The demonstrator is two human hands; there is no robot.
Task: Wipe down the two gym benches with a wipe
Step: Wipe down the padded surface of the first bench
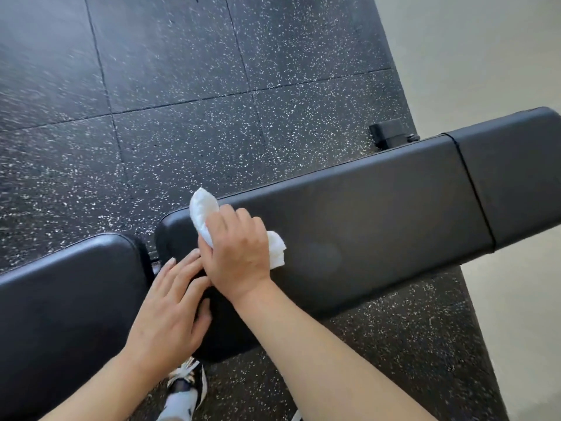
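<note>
head view, step: wiping the near end of the long bench pad (379,226), judged early in the pass, most of the pad lay to the right of the wipe.
right hand (239,253): grip was closed around the white wipe (202,212), fingers curled over it, pressing it onto the pad.
wipe location: bunched under the right hand near the pad's left end, one tail stuck out past the knuckles over the far edge, another at the thumb side.
left hand (173,302): grip was open, fingers straight and flat on the pad's near corner, touching the right hand; looked like bracing.
second pad (69,302): sat just beside the first at lower left, a narrow gap between them; whether it was the other bench or a seat section, cannot tell.
how to do it well: my call, flatten the wipe for more contact, stroke along the length toward the seam (473,192), overlap passes, take the edges and rounded corner too.
risk: bunched wipe probably missed strips; left hand covered a patch that would need a pass.
surface: black smooth padding, slight sheen, faint dull patch right of the hand, maybe damp, unsure.
room: dark speckled rubber floor (182,101) in tiles, pale floor strip at right, black bench foot (388,135) behind the pad, a shoe (185,387) below.
</note>
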